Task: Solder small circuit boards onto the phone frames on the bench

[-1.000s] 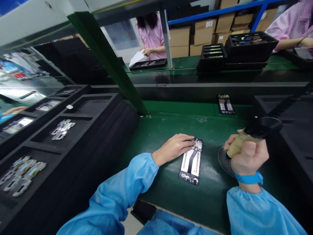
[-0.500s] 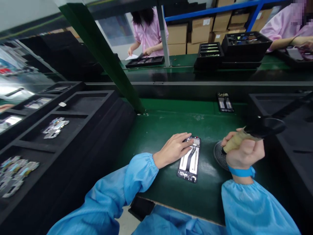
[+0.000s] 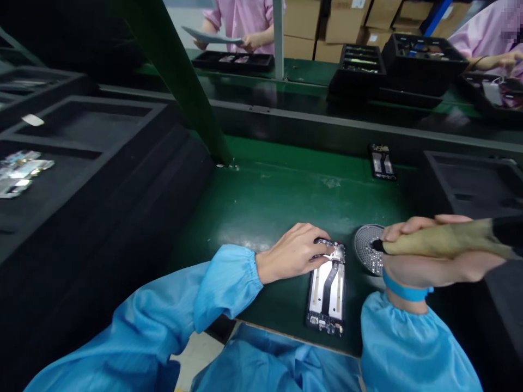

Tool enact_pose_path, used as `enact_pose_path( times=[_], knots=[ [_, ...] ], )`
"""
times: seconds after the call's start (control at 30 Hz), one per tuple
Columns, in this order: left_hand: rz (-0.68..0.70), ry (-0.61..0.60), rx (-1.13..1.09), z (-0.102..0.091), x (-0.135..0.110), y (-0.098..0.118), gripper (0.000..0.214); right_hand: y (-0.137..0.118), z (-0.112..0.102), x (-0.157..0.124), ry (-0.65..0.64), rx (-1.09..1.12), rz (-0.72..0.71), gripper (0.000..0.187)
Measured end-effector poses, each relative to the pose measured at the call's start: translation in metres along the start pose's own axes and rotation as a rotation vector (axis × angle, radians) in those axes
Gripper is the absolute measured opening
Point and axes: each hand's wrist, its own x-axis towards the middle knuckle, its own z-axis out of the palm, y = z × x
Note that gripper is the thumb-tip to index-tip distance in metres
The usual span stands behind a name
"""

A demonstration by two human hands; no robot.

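Observation:
An opened phone (image 3: 327, 294) lies flat on the green bench, with its pale inner plate, small boards and dark ribbon cable exposed. My left hand (image 3: 296, 253) grips its upper left part, fingers bent over the top end and thumb low on the left side. In my right hand (image 3: 433, 261) is an electric screwdriver (image 3: 445, 238), its grip wrapped in tan material and held almost level. Its black tip is over a round, perforated screw dish (image 3: 368, 247) to the right of the phone. The screws, if any, are too small to make out.
Another opened phone (image 3: 382, 162) lies at the back right. Black trays (image 3: 134, 122) stand on the left, one with metal boards (image 3: 22, 171); another tray (image 3: 482, 179) is on the right. A slanted green post (image 3: 180, 81) rises at the back left. Two co-workers sit beyond the partition.
The screwdriver has swung to nearly level, its tip now over the screw dish. My left hand stays on the phone. The view has shifted; the far co-worker has raised a sheet.

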Motion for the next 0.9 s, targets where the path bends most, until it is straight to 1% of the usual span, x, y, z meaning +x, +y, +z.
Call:
enact_pose_path(
  times=[0.07, 0.13, 0.23, 0.33, 0.47, 0.63, 0.77, 0.83, 0.9],
  knots=[
    [-0.013, -0.010, -0.006, -0.001, 0.001, 0.001, 0.027, -0.005, 0.010, -0.007, 0.000, -0.013, 0.049, 0.040],
    [-0.022, -0.016, -0.008, -0.002, 0.001, 0.002, 0.027, -0.004, 0.020, -0.013, -0.016, -0.049, 0.081, 0.036],
    [-0.016, -0.021, -0.009, -0.002, 0.002, 0.002, 0.028, 0.005, 0.026, -0.018, -0.029, -0.047, 0.055, 0.042],
    [-0.012, -0.031, -0.008, -0.002, 0.002, 0.002, 0.027, 0.012, 0.025, -0.020, -0.033, -0.057, 0.030, 0.044],
    [-0.012, -0.029, -0.003, -0.001, 0.002, 0.002, 0.027, 0.015, 0.022, -0.021, -0.058, -0.099, 0.033, 0.043],
    [-0.011, -0.026, 0.002, 0.000, 0.002, 0.002, 0.027, 0.018, 0.020, -0.022, -0.072, -0.067, 0.087, 0.047],
    [-0.007, -0.028, -0.001, -0.002, 0.002, 0.002, 0.027, 0.019, 0.026, -0.026, -0.056, -0.086, 0.030, 0.054],
    [-0.008, -0.026, 0.002, -0.002, 0.002, 0.002, 0.027, 0.018, 0.027, -0.025, -0.071, -0.099, 0.044, 0.051],
    [-0.011, -0.020, 0.007, -0.002, 0.002, 0.002, 0.027, 0.014, 0.023, -0.021, -0.114, -0.150, 0.067, 0.048]
  ],
)
